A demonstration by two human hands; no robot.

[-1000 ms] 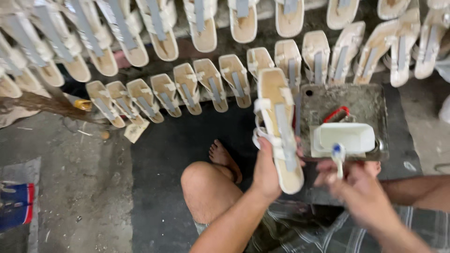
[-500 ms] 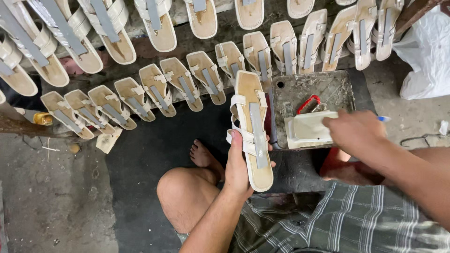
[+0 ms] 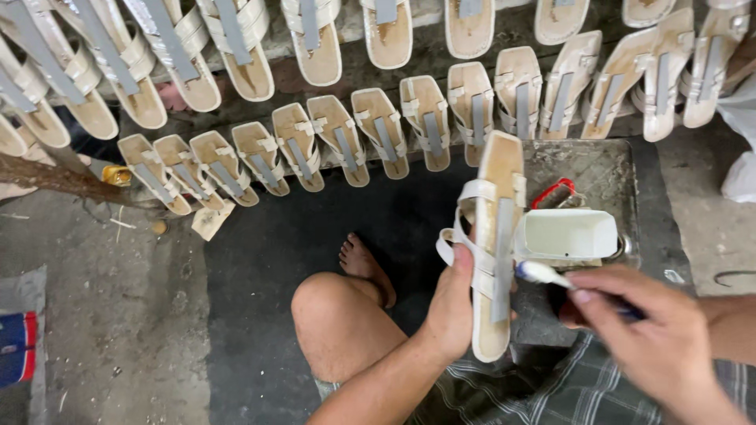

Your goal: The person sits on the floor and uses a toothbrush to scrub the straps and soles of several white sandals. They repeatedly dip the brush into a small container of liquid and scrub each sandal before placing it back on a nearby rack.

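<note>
Fingers of the right hand [image 3: 661,338] pinch a brush [image 3: 543,273], its handle hidden; left hand [image 3: 457,303] grips a pale strapped sandal [image 3: 494,244] upright. Beyond, a white rectangular tub [image 3: 565,234] sits on the grey mat's [image 3: 606,169] near edge, below rows of sandals [image 3: 378,130].

Cream sandal [image 3: 494,236], green-checked shorts [image 3: 551,393]

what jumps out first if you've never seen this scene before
Rows of unfinished pale sandals fan across the floor at the top. At centre, the left hand holds one sandal upright while the right hand brings a white-tipped brush to its side. Just behind stands an open white tub on a grey tray.
</note>
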